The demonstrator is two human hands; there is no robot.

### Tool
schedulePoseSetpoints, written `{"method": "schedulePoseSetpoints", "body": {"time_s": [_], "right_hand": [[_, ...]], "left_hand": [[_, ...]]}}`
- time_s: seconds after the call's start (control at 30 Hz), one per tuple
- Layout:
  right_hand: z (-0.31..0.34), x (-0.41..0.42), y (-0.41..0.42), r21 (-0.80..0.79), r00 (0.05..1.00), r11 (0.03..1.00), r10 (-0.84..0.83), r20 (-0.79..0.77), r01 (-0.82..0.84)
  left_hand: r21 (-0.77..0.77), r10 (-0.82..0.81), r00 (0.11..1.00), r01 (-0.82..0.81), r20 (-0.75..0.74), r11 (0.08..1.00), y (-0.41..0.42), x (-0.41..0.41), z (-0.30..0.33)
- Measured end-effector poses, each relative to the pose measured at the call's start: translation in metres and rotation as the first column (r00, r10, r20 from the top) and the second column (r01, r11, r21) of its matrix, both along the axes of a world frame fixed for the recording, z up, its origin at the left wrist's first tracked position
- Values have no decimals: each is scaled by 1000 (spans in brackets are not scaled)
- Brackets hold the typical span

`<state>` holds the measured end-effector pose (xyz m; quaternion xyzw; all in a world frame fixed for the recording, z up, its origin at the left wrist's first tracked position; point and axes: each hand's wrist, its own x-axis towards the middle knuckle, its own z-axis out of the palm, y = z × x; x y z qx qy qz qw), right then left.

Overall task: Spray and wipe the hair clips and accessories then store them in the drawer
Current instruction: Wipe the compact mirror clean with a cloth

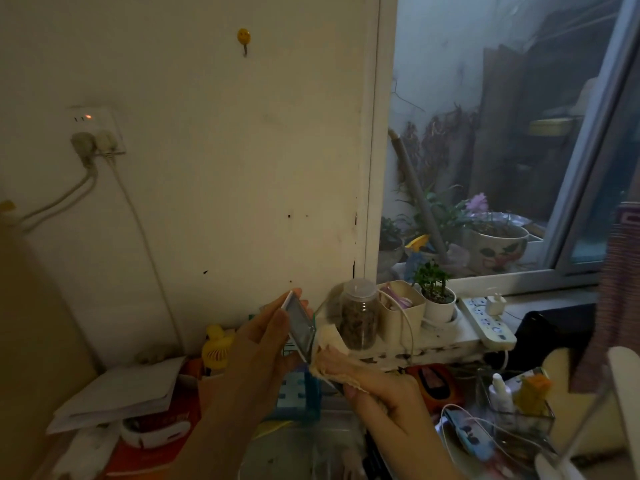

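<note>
Cluttered desk [304, 441] against cream wall [207, 168], window [502, 133] far right, one jar [358, 315], two potted plants, left hand [266, 341] gripping flat silver accessory [299, 323], right hand [377, 393] clutching cloth [329, 355] beside it

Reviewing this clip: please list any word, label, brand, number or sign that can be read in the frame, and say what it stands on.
No text is readable in this frame.
Red box at lower left: a light band that may carry print, too blurred to read.
Power strip on the sill: markings too small to read.
Small bottle in the clear organiser: no legible label.
Flat item held in the left hand: no text visible.
</note>
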<state>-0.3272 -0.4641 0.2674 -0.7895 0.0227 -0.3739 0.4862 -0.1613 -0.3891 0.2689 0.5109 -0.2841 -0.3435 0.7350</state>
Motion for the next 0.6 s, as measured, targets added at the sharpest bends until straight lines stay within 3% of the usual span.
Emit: {"method": "schedulePoseSetpoints", "body": {"time_s": [0.3, 0.6], "right_hand": [[-14, -2, -3, 30, 996, 997, -63, -60, 65], [-20, 1, -1, 92, 987, 983, -158, 7, 157]], "left_hand": [[-63, 33, 989, -25, 145, 998, -2, -9, 6], [-80, 54, 986, -41, 161, 996, 2, -17, 16]]}}
